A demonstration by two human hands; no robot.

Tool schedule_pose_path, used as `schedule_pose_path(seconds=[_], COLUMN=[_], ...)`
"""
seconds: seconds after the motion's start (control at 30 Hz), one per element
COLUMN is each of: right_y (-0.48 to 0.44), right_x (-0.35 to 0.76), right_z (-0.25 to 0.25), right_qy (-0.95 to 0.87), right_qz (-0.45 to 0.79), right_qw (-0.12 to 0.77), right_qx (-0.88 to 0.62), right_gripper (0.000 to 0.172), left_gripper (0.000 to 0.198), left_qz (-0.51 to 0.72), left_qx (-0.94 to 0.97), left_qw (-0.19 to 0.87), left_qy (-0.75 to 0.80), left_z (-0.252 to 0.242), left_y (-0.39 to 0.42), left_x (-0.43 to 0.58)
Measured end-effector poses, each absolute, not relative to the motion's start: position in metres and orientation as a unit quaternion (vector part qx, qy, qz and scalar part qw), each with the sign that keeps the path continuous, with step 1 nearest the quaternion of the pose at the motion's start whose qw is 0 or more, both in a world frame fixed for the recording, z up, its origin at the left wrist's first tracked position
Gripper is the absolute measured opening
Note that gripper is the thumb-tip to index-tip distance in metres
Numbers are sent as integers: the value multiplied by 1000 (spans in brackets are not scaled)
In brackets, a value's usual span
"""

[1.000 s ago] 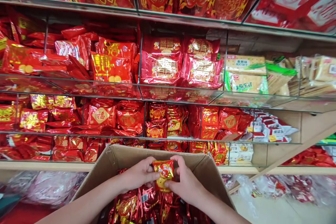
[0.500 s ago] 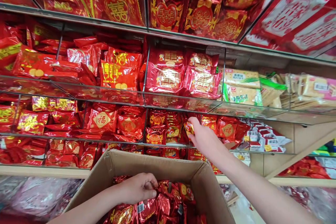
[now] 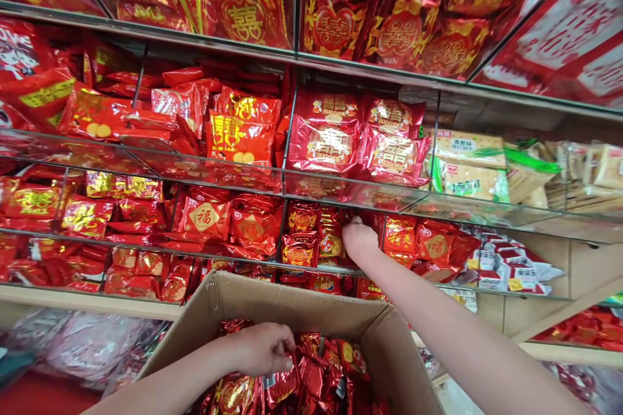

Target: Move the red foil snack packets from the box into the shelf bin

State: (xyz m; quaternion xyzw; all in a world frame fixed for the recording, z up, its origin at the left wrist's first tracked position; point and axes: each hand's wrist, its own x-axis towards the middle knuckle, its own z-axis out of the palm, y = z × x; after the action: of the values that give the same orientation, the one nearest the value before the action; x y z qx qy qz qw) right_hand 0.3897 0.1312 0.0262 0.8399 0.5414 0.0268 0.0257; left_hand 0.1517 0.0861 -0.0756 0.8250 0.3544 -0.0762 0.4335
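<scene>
The right hand [image 3: 359,241] hides its fingertips, so anything held there is unclear, while the frame edge cuts off the cardboard box [image 3: 292,305] at six o'clock and red-and-white packets [image 3: 569,29] at two.

High up, a red pouch [image 3: 244,18] carries a gold 囍; the same sign shines on the glossy packets [image 3: 327,144] lower down. From here I also read 福 on a small red packet [image 3: 204,217], 香葱味 on a cracker pack [image 3: 466,146], and LOVE on a bag [image 3: 18,52] at far left.
</scene>
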Motion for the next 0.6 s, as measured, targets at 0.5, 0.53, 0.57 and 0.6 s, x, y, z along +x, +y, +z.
schedule_pose_path(seconds=[0.5, 0.53, 0.57, 0.6], right_y=[35, 21, 11, 3], right_x=[358, 352, 347, 344], right_z=[43, 28, 11, -7], right_qy=[730, 745, 755, 763], right_qz=[8, -37, -78, -120], right_qw=[-6, 0, 15, 38], right_qx=[684, 666, 650, 635], right_gripper=[26, 26, 23, 19], left_gripper=[28, 30, 33, 36], left_qz=[-125, -120, -114, -109], left_qx=[890, 892, 894, 896], left_qw=[277, 272, 267, 263], left_qy=[340, 341, 341, 341], left_z=[-65, -66, -68, -71], left_y=[88, 88, 88, 89], left_x=[147, 147, 147, 147])
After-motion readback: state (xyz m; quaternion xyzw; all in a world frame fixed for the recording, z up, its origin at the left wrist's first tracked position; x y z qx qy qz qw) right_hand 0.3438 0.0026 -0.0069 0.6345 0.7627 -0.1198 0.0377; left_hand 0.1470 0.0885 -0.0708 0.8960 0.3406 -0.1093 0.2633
